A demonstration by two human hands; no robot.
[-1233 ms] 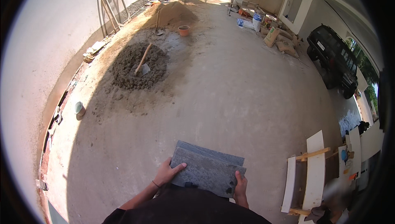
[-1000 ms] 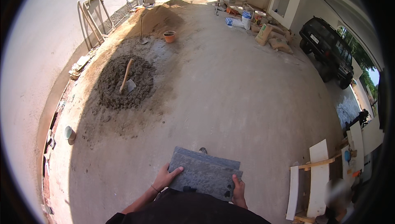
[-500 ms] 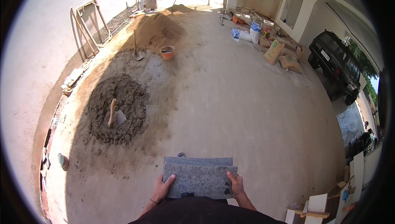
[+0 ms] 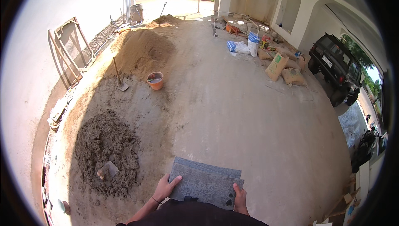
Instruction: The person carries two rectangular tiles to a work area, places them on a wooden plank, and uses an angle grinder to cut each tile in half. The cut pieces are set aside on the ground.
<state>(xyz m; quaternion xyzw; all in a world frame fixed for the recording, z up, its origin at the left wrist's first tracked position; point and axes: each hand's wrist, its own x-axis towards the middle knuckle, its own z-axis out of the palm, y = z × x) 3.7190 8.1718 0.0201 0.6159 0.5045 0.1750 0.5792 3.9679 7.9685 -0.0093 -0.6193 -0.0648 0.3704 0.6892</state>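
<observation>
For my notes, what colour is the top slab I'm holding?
The top slab is mottled grey with dark patches, clearest in the head view.

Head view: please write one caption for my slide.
Left hand and right hand hold grey slabs above a dusty floor, a dark heap, orange bucket and black car also in view.

Two mottled grey rectangular slabs (image 4: 204, 185), stacked slightly askew

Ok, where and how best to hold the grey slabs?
Likely the two short ends of the grey slabs, coming from left and right together, thumbs over the top face, as the left grip and right grip do. The stack is flat and wider than deep; the lower slab pokes past the far edge, so pinch both.
</observation>
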